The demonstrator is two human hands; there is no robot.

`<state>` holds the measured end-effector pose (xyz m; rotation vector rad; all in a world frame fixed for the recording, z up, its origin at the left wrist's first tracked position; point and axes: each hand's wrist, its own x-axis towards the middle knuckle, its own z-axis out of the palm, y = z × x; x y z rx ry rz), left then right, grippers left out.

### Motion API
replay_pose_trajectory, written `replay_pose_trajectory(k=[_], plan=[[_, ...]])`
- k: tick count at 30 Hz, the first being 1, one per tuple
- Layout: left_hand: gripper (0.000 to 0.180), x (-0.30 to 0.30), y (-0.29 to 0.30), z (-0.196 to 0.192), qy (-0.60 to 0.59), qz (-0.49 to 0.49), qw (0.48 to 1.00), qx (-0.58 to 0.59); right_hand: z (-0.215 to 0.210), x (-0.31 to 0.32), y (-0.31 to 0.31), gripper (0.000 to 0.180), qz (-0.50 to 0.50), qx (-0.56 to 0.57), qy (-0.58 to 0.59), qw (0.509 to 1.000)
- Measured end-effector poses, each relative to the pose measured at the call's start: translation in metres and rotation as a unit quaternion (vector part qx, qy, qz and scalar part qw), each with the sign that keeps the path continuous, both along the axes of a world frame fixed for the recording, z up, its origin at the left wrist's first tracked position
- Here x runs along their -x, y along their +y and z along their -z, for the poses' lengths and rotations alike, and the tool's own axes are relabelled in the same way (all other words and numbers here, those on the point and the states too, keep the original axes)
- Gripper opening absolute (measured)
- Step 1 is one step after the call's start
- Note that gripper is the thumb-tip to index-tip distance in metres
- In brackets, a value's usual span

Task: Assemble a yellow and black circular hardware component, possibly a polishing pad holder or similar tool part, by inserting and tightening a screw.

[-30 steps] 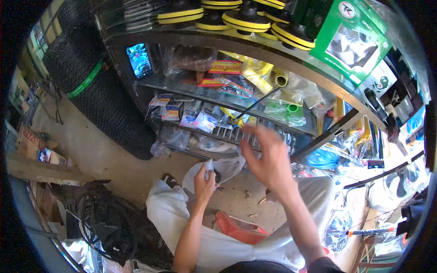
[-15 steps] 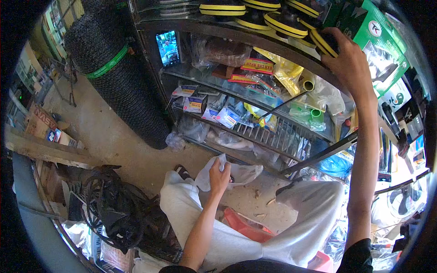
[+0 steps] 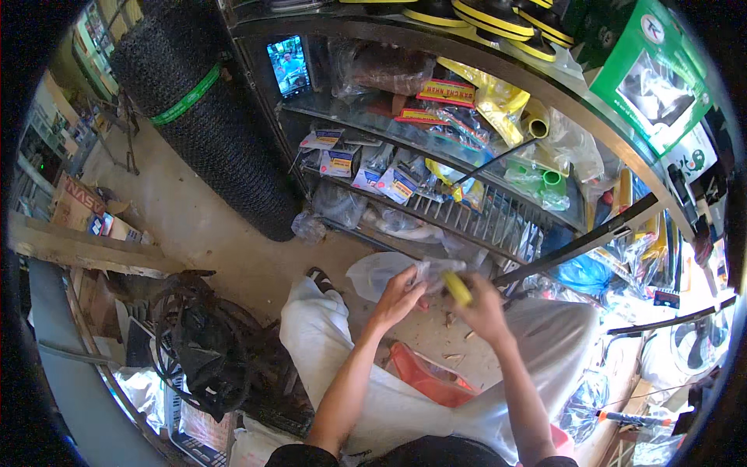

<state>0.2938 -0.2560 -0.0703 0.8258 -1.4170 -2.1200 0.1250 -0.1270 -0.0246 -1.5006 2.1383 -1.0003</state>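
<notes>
My left hand [image 3: 395,300] is closed on the rim of a clear plastic bag [image 3: 364,274], which hangs between my knees. Close to the bag's mouth, my right hand [image 3: 484,313] grips a round black disc pad with a yellow edge [image 3: 457,289]; both are blurred by motion. Whether the pad touches the bag I cannot tell. Several similar yellow-edged disc pads [image 3: 494,19] lie stacked on top of the shelf ahead.
The glass shelf unit [image 3: 350,117] holds small boxes, plastic packets and a lit phone [image 3: 288,67]. A black mesh roll [image 3: 210,148] stands at its left. Black coiled tubing [image 3: 202,342] lies lower left. Between my legs is a red plastic object [image 3: 428,377]. A green box [image 3: 654,78] stands upper right.
My right hand has come down from the shelf top with a disc pad to beside the bag. My left hand has shifted slightly right with the bag.
</notes>
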Motion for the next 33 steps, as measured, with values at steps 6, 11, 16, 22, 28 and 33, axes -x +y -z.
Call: replay_pose_trajectory(k=[6, 11, 16, 22, 28, 33], plan=[[0.043, -0.014, -0.004, 0.018, 0.047, 0.180, 0.982, -0.034, 0.120, -0.025, 0.003, 0.054, -0.056, -0.184, -0.200, 0.961], [0.048, -0.021, 0.008, 0.022, 0.129, 0.165, 0.967, -0.146, 0.052, -0.059, -0.006, 0.055, -0.107, -0.259, -0.046, 0.959], [0.043, 0.008, 0.013, 0.021, 0.138, 0.144, 0.965, -0.171, 0.160, -0.017, 0.034, 0.040, -0.076, -0.188, -0.041, 0.978], [0.043, 0.020, 0.016, 0.034, 0.068, 0.102, 0.983, -0.137, -0.112, 0.013, 0.013, 0.031, -0.077, -0.257, -0.078, 0.960], [0.029, 0.025, 0.009, 0.040, 0.004, 0.019, 0.991, -0.131, -0.279, 0.026, -0.078, 0.046, 0.017, 0.264, 0.327, 0.907], [0.026, 0.027, -0.002, 0.052, -0.008, -0.040, 0.989, -0.144, -0.320, 0.063, -0.167, 0.051, -0.020, 0.335, 0.435, 0.835]])
